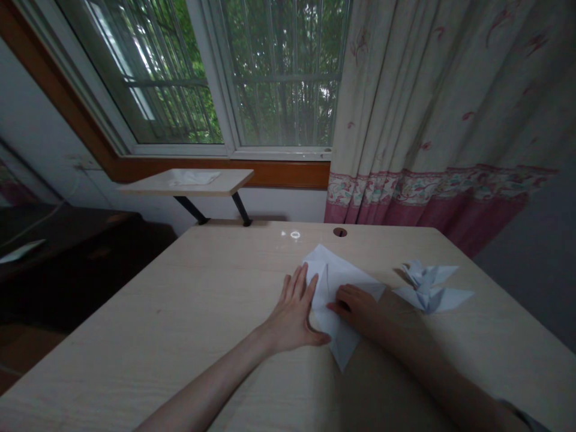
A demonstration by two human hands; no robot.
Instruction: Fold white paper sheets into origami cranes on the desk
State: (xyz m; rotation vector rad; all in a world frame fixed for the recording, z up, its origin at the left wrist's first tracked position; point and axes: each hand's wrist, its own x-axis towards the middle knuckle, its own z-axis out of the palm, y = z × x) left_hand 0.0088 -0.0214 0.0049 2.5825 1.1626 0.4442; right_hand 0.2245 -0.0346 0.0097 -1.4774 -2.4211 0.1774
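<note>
A white sheet of paper (pixel 335 281), partly folded, lies flat on the light wooden table (pixel 189 312). My left hand (pixel 294 312) rests flat beside its left edge, fingers stretched out and together, thumb against the paper. My right hand (pixel 357 307) lies on top of the paper with its fingers curled down, pressing on a fold. A finished folded paper crane (pixel 429 288) sits on the table to the right of my right hand, apart from it.
A round cable hole (pixel 340 231) is near the table's far edge. A small raised shelf (pixel 189 182) with a paper on it stands at the back left. A pink-hemmed curtain (pixel 441 120) hangs at the right, a dark cabinet (pixel 67 264) stands left.
</note>
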